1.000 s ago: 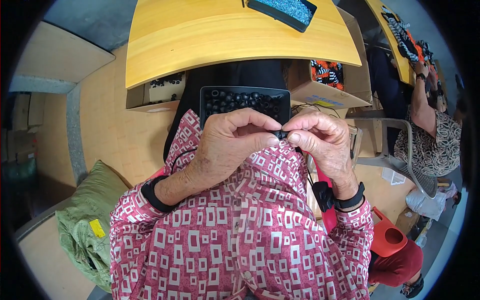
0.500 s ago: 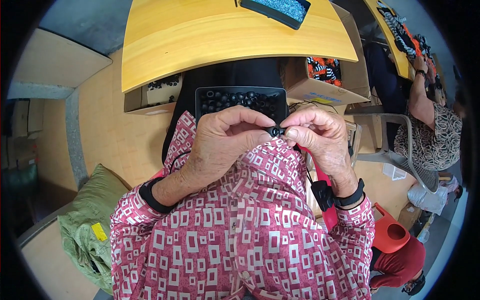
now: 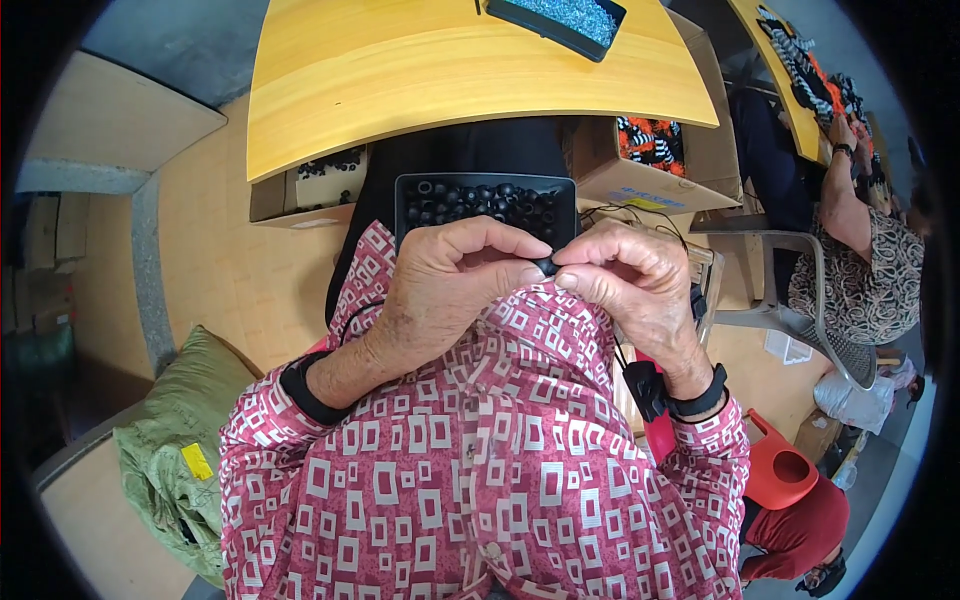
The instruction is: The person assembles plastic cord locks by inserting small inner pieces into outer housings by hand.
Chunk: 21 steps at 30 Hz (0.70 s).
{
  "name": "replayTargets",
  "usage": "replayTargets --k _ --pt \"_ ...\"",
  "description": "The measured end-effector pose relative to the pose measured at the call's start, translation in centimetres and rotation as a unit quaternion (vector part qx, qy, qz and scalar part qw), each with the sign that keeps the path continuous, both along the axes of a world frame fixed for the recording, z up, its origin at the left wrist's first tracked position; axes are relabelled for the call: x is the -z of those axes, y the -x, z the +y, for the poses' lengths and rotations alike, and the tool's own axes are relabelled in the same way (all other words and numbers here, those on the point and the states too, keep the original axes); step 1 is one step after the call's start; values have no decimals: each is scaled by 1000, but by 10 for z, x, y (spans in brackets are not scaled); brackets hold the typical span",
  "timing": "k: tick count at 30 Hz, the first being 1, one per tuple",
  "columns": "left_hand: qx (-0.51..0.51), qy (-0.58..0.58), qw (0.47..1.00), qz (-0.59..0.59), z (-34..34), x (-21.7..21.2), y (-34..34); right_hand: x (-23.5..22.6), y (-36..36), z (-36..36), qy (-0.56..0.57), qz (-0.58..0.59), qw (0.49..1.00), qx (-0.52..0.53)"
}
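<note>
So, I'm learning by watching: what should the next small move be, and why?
Perhaps press the right hand gently toward the left hand, since the two meet at a small black piece, partly covered by them.

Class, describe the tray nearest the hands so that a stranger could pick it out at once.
Start at the big yellow table at the top. Below its curved front edge, just above the left hand and right hand, is a black tray. Unlike the dark tray of blue bits on the table, it holds small black pieces.
</note>
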<state>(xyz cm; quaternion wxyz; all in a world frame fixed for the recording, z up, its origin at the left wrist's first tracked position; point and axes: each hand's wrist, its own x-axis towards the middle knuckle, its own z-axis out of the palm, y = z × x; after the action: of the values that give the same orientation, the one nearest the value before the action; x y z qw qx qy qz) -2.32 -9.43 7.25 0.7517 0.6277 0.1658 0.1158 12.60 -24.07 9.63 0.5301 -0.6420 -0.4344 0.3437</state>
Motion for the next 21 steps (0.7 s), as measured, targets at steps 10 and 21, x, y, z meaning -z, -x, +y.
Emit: replayTargets --k 10,21 --pt "34 58 998 -19 9 2 0 9 -3 8 -102 -179 971 -121" --pt "69 285 955 -37 4 0 -2 -1 7 5 -141 -388 910 -41"
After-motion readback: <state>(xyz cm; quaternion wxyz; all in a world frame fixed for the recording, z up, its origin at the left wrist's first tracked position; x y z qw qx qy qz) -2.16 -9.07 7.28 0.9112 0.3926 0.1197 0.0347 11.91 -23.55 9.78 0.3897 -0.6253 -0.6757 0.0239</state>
